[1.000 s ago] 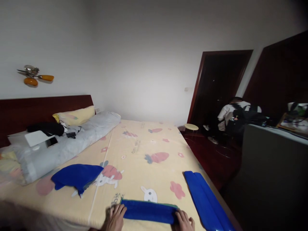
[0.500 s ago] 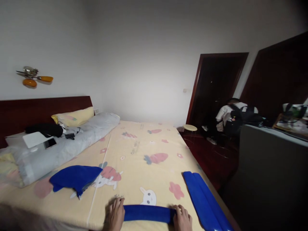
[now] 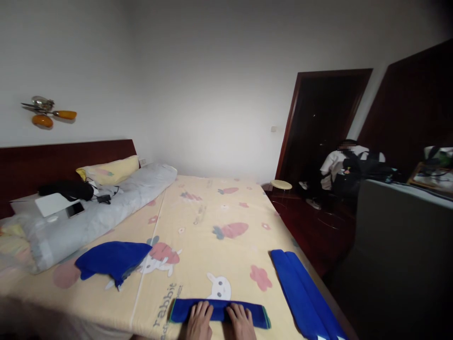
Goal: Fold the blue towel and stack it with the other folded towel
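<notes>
A blue folded towel with green edging lies flat in a long strip across the near part of the bed. My left hand rests on its left half, fingers spread on top of the cloth. Close by, my right hand presses on the middle-right part, also with its fingers spread. Two more blue folded strips lie side by side along the bed's right edge. To the left, a crumpled blue cloth sits loosely on the sheet.
The bed sheet is printed with rabbits and carrots. A rolled grey quilt, a phone and a pillow lie by the headboard. At right are a dark panel, a stool and a seated person.
Both hands have moved inward from the towel's two ends to its middle. The ends and their green edging now show. The view has shifted slightly.
</notes>
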A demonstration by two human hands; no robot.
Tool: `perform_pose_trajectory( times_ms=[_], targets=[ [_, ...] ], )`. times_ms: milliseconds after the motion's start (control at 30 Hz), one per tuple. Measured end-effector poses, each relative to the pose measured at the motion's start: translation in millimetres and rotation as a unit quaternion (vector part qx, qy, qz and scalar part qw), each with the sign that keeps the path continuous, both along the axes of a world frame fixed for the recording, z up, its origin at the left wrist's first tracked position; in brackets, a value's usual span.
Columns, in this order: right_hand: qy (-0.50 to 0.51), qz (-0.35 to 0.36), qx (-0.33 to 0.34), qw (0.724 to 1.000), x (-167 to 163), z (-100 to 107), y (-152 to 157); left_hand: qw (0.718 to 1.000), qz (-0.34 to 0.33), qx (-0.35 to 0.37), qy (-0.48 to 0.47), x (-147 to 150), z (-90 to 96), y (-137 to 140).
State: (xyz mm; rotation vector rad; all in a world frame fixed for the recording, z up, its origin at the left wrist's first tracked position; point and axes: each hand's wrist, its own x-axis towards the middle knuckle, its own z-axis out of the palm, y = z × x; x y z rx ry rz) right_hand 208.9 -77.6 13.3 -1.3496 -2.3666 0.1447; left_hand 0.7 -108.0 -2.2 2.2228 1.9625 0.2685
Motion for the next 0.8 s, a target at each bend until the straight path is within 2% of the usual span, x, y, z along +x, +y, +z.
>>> perform_pose_trajectory(
  times_ms=[267, 367, 500, 567, 667, 800],
  targets=[
    [-0.003, -0.073, 0.013, 0.997, 76.8, -0.4, -0.9, 0.993, 0.037, 0.075, 0.078, -78.9, -0.8, -23.4],
    [0.008, -0.090, 0.026, 0.996, 92.7, -2.5, -1.0, 0.993, 0.061, 0.064, 0.081, -93.5, 5.7, -26.4],
    [0.030, -0.094, 0.047, 0.994, 95.7, 0.0, -0.1, 0.995, 0.075, 0.015, 0.070, -94.9, 21.9, -25.8],
    [0.040, -0.095, 0.041, 0.994, 91.2, 7.8, 0.2, 0.994, 0.086, -0.005, 0.070, -91.0, 29.1, -24.8],
    [0.055, -0.113, 0.007, 0.992, 83.8, 30.2, 2.2, 0.993, 0.091, -0.011, 0.072, -86.8, 35.0, -22.1],
    [0.092, -0.111, -0.094, 0.985, 83.5, 72.7, 17.2, 0.993, 0.091, -0.001, 0.074, -90.4, 39.0, -14.1]
  ],
)
